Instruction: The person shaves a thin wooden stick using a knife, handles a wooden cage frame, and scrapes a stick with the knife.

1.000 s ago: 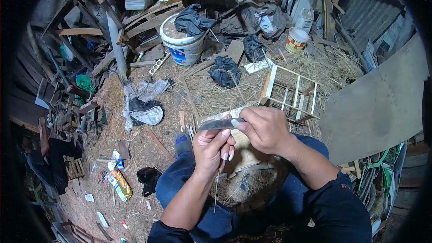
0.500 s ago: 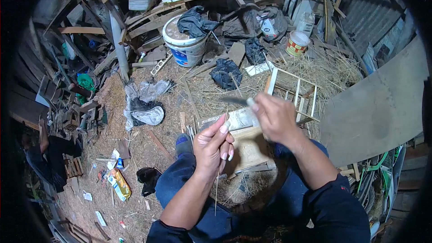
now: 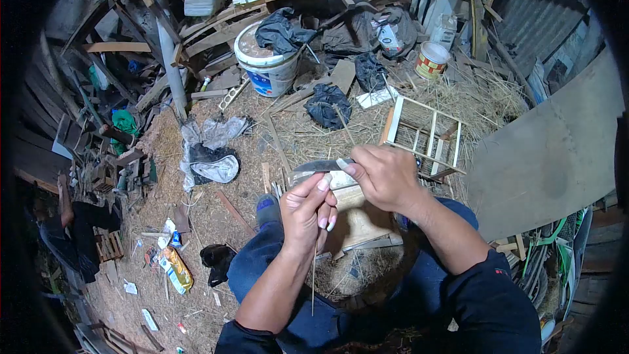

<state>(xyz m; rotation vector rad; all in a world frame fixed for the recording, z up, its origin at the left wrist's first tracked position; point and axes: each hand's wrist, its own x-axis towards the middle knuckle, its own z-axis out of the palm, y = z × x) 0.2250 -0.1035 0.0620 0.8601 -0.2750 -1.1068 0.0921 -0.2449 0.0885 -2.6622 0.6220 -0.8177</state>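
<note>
My left hand (image 3: 306, 215) pinches a thin wooden stick (image 3: 313, 288), whose lower length hangs below the hand between my knees. Closed around the handle of a knife (image 3: 320, 166) is my right hand (image 3: 385, 177). The dark blade points left and lies across the top of my left fingertips, where the stick's upper end is hidden. Beneath both hands is a pale wooden board (image 3: 367, 226) between my legs. A small frame of light wooden slats (image 3: 432, 128) stands just beyond my right hand.
A large white bucket (image 3: 267, 69) with black plastic on top stands ahead. A smaller red-and-yellow bucket (image 3: 432, 62) is farther right. A big flat panel (image 3: 544, 151) leans at the right. Straw, scraps and a yellow packet (image 3: 175, 270) litter the ground. Another person (image 3: 75, 229) sits at far left.
My right hand has brought the knife down and to the left, so its blade now lies over my left fingertips. My left hand keeps its hold on the stick, nearly still.
</note>
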